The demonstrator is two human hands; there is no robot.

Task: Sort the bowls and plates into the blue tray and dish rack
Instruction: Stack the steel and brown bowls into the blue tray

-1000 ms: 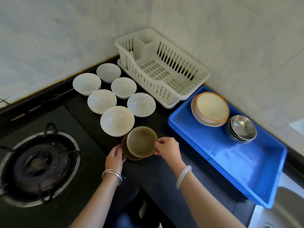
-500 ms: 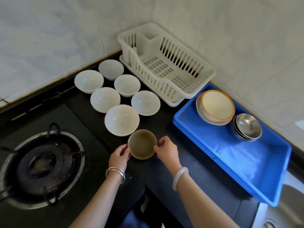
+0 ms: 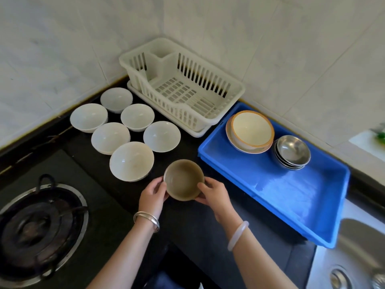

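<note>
1. Both hands grasp one brown bowl (image 3: 183, 179): the left hand (image 3: 153, 195) curls round its left side and the right hand (image 3: 216, 197) round its right, over the dark counter (image 3: 187, 226).
2. Whether the bowl rests on the counter or is lifted clear cannot be told.
3. Six white bowls (image 3: 131, 161) sit upright in a cluster just far-left of it.
4. To the right lies the blue tray (image 3: 291, 190), with stacked orange-rimmed bowls (image 3: 252, 130) and stacked steel bowls (image 3: 292, 151) at its far end.
5. A white dish rack (image 3: 183, 88) stands in the far corner.
6. A gas burner (image 3: 39, 222) sits near left and a steel sink (image 3: 354, 257) near right.
</note>
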